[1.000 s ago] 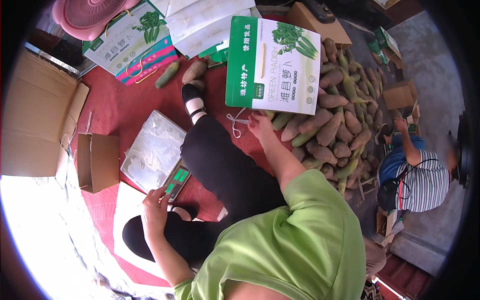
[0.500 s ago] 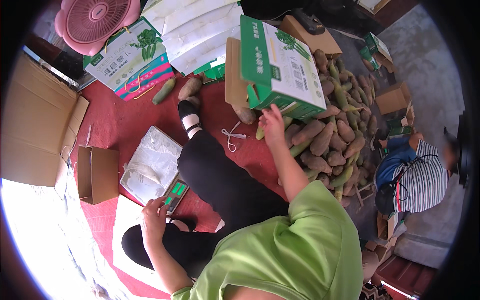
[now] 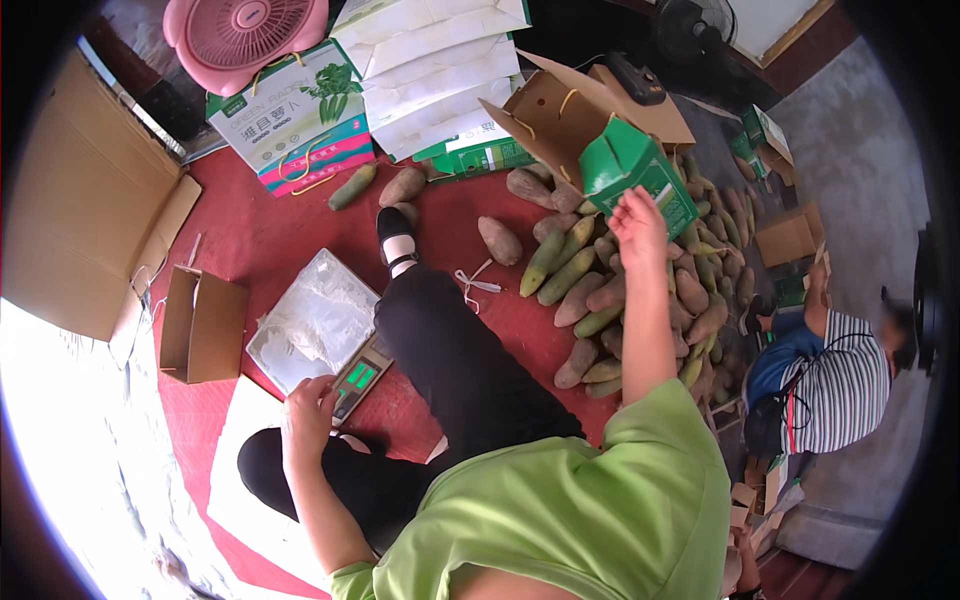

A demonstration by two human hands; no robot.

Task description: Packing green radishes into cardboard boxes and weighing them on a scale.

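My right hand (image 3: 638, 226), arm stretched forward, has its fingers bent against the green end of a carton (image 3: 650, 185). The carton is tilted over the heap of radishes (image 3: 690, 290), its brown inside and yellow cord handle showing. My left hand (image 3: 310, 410) is at the near corner of a scale (image 3: 315, 320), beside its lit green display (image 3: 358, 376). Its fingers are bent together, and whatever they hold, if anything, is hidden. A clear plastic sheet or bag lies on the scale's pan. Green radishes (image 3: 570, 262) and brown, earthy ones lie under the carton.
An open brown box (image 3: 205, 325) stands left of the scale. Pink fan (image 3: 245, 40), printed carton (image 3: 290, 110) and flattened white cartons (image 3: 430, 70) are at the back. A white tie (image 3: 476, 285) lies on the red mat (image 3: 240, 220). A person in stripes (image 3: 830, 380) sits at right.
My right hand has moved right and forward, and the carton has turned, bringing its open inside into view. Green radishes once behind it now show. My left hand stays by the scale.
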